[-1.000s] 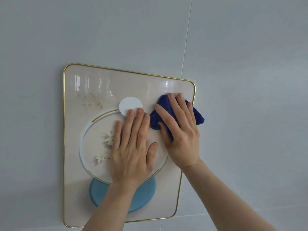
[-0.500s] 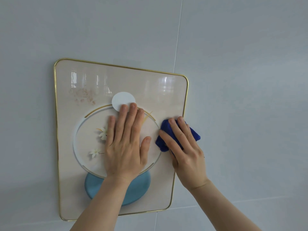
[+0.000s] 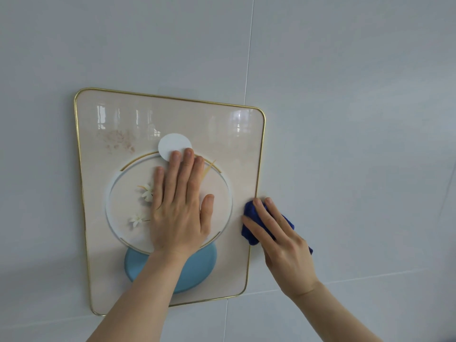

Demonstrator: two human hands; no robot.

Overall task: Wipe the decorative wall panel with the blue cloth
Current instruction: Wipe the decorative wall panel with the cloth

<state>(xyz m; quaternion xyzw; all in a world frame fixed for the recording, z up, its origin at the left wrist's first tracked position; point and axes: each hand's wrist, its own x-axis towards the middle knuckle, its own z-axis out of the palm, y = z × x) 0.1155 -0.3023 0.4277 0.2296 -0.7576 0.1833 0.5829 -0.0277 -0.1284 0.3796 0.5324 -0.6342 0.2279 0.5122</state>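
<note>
Cloth work belongs to the right hand (image 3: pixel 283 240), which presses the bunched blue cloth (image 3: pixel 251 218) flat-fingered against the right edge of the decorative wall panel (image 3: pixel 172 114), partly over the gold rim (image 3: pixel 257 178) and onto the grey wall tile (image 3: pixel 357 144); the left hand (image 3: pixel 180 203) lies open and spread on the panel's middle, fingertips touching the white disc (image 3: pixel 172 143), bracing it. Panel surface stretches up and to the left of the cloth hand, its long axis running roughly vertical; the right hand is nearer the unwiped upper part. A faint brownish smudge (image 3: pixel 116 140) sits up-left of the left hand, well apart from the cloth; I judge that reaching it means passing above the bracing hand, which otherwise blocks a straight sweep across; the blue oval (image 3: pixel 202 270) lies beneath the left wrist.
</note>
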